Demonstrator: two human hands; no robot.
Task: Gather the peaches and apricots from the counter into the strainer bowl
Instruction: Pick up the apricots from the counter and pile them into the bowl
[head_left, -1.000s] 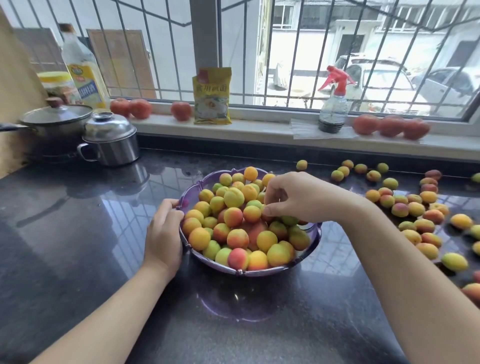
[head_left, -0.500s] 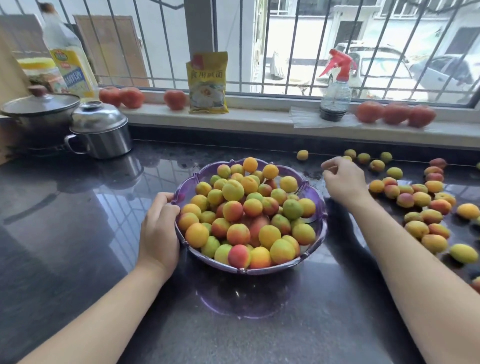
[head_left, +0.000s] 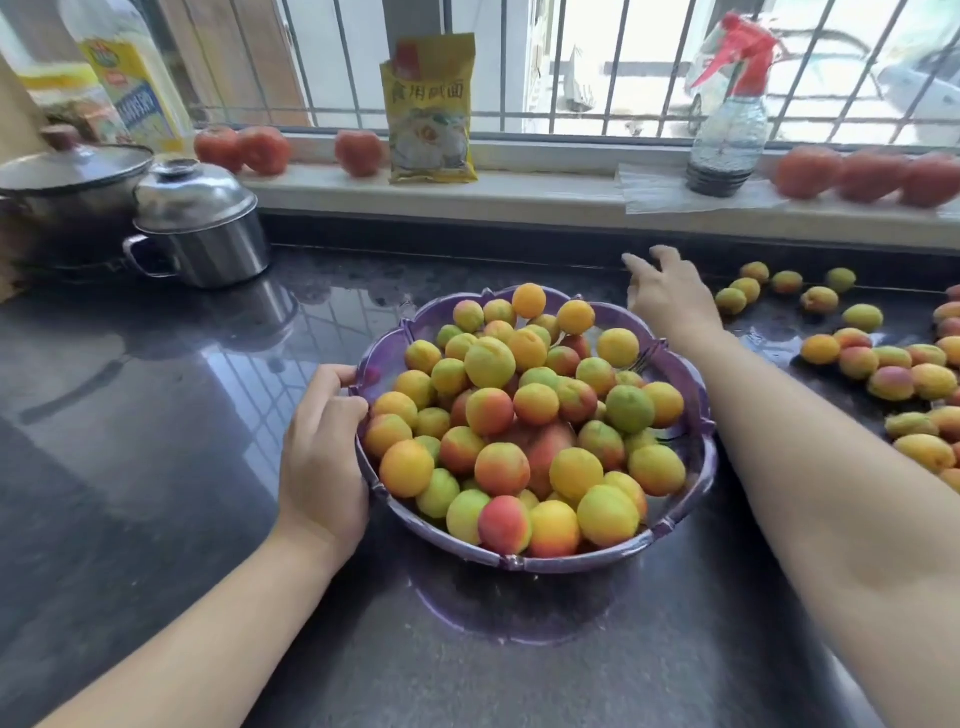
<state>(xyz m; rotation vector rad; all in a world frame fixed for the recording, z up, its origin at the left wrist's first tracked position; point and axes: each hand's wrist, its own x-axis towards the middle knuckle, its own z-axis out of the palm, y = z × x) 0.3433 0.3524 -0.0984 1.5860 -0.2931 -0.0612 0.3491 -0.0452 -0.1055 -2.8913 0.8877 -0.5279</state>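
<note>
A purple strainer bowl stands in the middle of the dark counter, heaped with yellow, orange and red-blushed peaches and apricots. My left hand grips the bowl's left rim, thumb on top of the edge. My right hand reaches past the bowl's far right side, low over the counter, fingers spread and holding nothing. Several loose apricots and peaches lie scattered on the counter to the right of that hand, the nearest ones just beside it.
Two lidded steel pots sit at the back left. On the window sill stand an oil bottle, a yellow packet, a spray bottle and red tomatoes. The counter's back edge meets the sill step.
My right hand left the fruit pile in the bowl and moved back and right over the counter, opening its fingers. My left hand stayed on the rim.
</note>
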